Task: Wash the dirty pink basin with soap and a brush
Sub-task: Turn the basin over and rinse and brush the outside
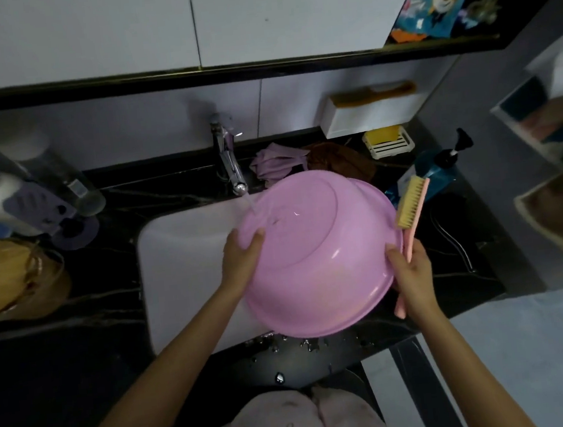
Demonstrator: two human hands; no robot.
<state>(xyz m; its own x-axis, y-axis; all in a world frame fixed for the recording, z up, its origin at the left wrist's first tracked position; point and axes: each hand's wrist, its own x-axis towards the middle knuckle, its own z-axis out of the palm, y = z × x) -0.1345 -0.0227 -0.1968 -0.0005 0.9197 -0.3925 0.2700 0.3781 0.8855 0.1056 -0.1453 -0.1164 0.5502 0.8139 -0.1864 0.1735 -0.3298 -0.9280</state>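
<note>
Head view: the basin [314, 244] is held bottom-up and tilted over the sink [181, 257], with the tap [230, 163] running onto its base at 10 o'clock. The left hand [243, 255] grips its wall at 9 o'clock. The right hand [413, 273] is curled round the brush [410, 204] handle at 4 o'clock, thumb against the basin. That shared hold looks weak, so the wet basin could slip. Water glancing off the base may splash the worktop [111, 319], already spotted at 6 o'clock.
</note>
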